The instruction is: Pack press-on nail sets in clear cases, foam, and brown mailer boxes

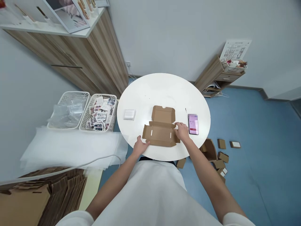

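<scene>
A brown cardboard mailer box point(162, 135) lies partly unfolded on the white round table point(150, 91). Its lid panel point(163, 114) is spread flat toward the far side, and the side flaps stand up a little. At the box's near left corner, my left hand point(140, 146) grips the edge, thumb along the front. My right hand point(182, 131) pinches the flap at the right end, with the fingertips partly hidden. Left of the box rests a small white wrapped packet point(129, 114). To the right lies a phone point(193, 124) with a lit pink-purple screen.
Left of the table are a basket of clear plastic bags point(72, 108), a basket of carded items point(100, 113), white foam sheets point(75, 147) and stacked flat cardboard point(63, 194). Small closed boxes point(221, 143) and an open carton point(208, 150) sit on the floor at right.
</scene>
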Tool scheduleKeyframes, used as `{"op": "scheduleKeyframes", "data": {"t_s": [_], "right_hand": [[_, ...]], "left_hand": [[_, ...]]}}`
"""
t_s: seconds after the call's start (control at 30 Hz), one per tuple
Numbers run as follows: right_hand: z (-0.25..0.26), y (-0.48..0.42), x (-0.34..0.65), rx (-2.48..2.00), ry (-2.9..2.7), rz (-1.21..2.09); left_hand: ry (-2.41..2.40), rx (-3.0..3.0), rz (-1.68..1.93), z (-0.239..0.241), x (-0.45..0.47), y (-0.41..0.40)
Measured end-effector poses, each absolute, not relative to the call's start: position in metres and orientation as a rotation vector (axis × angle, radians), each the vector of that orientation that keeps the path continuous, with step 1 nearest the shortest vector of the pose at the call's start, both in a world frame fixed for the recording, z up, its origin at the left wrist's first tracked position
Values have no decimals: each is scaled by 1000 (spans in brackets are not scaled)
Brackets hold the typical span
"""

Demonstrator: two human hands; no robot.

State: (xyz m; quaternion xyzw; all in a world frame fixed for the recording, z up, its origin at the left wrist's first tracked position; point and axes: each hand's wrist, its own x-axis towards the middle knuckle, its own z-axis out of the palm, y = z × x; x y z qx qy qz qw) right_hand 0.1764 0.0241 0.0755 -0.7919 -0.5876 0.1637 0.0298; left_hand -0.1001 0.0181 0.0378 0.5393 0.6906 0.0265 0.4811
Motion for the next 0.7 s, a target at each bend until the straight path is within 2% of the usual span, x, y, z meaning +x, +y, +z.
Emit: {"op": "scheduleKeyframes", "data": {"t_s": [0.23, 0.37, 0.7], "right_hand": [[67, 54, 172, -2505, -1959, 821], [58, 61, 174, -2424, -1859, 989], [48, 33, 164, -2250, -1897, 885]], "left_hand": [[1617, 1084, 246, 25, -88, 5], [1594, 981, 353, 22, -80, 3], [1520, 688, 573, 17, -75, 7]]}}
